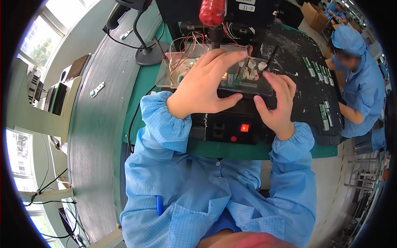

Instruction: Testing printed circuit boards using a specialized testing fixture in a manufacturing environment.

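Note:
My left hand (206,82) is open over the left and middle of a clear plastic plate (163,76) on a test fixture. Its fingers stretch to the right, with the thumb apart. At the plate's right end my right hand (278,101) is also open, fingers and thumb spread around the near corner. A small lit display (224,77) glows between the hands. White connectors (250,70) with wires stand on the plate's right part. Behind it rises a clamp lever with a red grip (212,14), touched by neither hand. My left palm hides part of the plate.
Below the fixture, a black box front carries a lit red switch (245,128). Several green circuit boards (323,74) lie on the black mat at right. A scanner stand (151,53) is at back left, near a conveyor (99,153). Another person (351,82) works at right.

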### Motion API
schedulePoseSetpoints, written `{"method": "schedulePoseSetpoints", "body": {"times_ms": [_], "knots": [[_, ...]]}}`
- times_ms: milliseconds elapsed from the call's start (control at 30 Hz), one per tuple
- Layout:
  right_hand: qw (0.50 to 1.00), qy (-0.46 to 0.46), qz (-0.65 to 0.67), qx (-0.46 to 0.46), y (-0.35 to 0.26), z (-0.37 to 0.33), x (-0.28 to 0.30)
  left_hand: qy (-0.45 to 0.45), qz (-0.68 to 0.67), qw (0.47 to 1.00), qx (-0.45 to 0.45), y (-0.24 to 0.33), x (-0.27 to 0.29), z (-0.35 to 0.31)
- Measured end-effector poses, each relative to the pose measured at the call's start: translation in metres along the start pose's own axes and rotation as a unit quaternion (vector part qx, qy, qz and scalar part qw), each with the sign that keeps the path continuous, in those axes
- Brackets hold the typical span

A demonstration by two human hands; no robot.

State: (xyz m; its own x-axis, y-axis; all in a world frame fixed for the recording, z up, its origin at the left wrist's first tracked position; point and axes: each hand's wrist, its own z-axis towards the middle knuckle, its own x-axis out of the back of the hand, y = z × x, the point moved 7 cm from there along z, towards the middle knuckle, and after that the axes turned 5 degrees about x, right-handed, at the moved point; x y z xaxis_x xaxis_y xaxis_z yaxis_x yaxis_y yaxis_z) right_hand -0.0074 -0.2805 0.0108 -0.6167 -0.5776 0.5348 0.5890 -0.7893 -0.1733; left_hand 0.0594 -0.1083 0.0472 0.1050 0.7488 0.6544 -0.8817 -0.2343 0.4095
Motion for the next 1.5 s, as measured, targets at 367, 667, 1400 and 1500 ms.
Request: {"method": "schedulePoseSetpoints", "body": {"times_ms": [367, 667, 1400, 1500], "knots": [[1.0, -0.009, -0.017, 0.002, -0.003, 0.008, -0.001, 0.031, -0.011, 0.999, -0.01, -0.001, 0.001, -0.001], [0.999, 0.006, -0.042, 0.009, -0.006, 0.024, 0.001, 0.007, -0.016, 1.0, -0.005, 0.0, 0.001, -0.001], [0.976, -0.212, 0.042, 0.006, 0.004, 0.093, -0.018, -0.002, 0.004, 1.0, 0.011, -0.004, 0.002, 0.001], [0.975, -0.217, 0.041, 0.004, 0.008, 0.096, -0.017, 0.001, -0.002, 1.0, 0.003, -0.003, 0.002, 0.002]]}}
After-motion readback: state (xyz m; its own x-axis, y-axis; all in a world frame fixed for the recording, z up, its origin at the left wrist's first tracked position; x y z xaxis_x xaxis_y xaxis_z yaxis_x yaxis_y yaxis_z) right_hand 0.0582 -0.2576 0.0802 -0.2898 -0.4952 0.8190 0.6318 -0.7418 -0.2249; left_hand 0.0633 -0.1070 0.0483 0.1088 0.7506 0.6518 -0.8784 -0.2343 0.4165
